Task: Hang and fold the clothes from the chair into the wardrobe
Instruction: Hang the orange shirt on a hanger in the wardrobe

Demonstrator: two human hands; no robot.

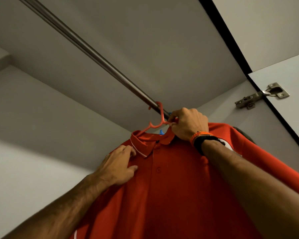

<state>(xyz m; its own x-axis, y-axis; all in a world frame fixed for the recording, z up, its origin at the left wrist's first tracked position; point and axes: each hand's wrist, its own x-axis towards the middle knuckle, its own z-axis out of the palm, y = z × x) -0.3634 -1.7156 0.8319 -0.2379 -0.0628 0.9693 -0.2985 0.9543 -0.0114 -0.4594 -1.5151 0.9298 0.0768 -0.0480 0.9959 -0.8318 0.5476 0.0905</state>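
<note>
A red polo shirt [171, 183] with a white-edged collar hangs on a red plastic hanger [158, 122]. The hanger's hook sits over the metal wardrobe rail [86, 47]. My right hand [188, 125] grips the hanger just below the hook, at the shirt's collar. My left hand [119, 166] rests on the shirt's left shoulder, fingers against the cloth beside the collar. A bit of a blue hanger [161, 132] shows behind the collar.
The wardrobe's grey top panel [145, 40] is close above the rail. The open door [286, 118] with a metal hinge [261, 96] stands at the right. A dark garment edge [243, 133] shows behind the shirt's right shoulder.
</note>
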